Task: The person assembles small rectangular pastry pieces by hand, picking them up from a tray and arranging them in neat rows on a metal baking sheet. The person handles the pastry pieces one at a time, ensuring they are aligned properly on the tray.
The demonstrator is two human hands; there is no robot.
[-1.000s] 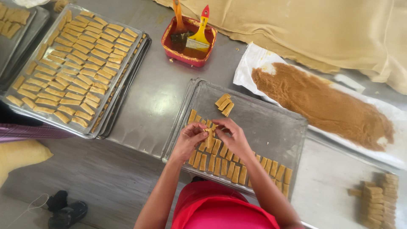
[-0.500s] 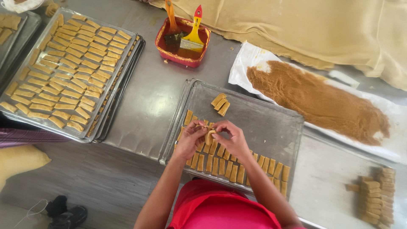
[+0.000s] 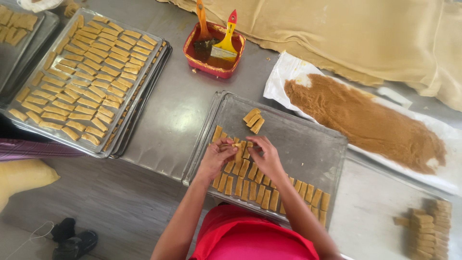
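Note:
A metal baking tray point(image 3: 308, 139) lies in front of me with rows of tan dough strips point(image 3: 255, 188) along its near side. Both hands meet over the tray's left part. My left hand point(image 3: 217, 157) and my right hand point(image 3: 263, 155) pinch the same small dough piece point(image 3: 239, 149) between their fingertips, just above the laid rows. A loose cluster of three dough pieces point(image 3: 253, 120) rests farther back on the tray, apart from my hands.
A full tray of dough strips point(image 3: 82, 77) sits at the left on stacked trays. A red bowl point(image 3: 213, 48) holds dark liquid and two brushes. Brown crumb mix point(image 3: 365, 120) lies on white paper at the right; stacked dough blocks point(image 3: 426, 224) sit at the lower right.
My hands stay at the same spot on the tray, working the dough piece. The camera view has shifted slightly; nothing else has moved.

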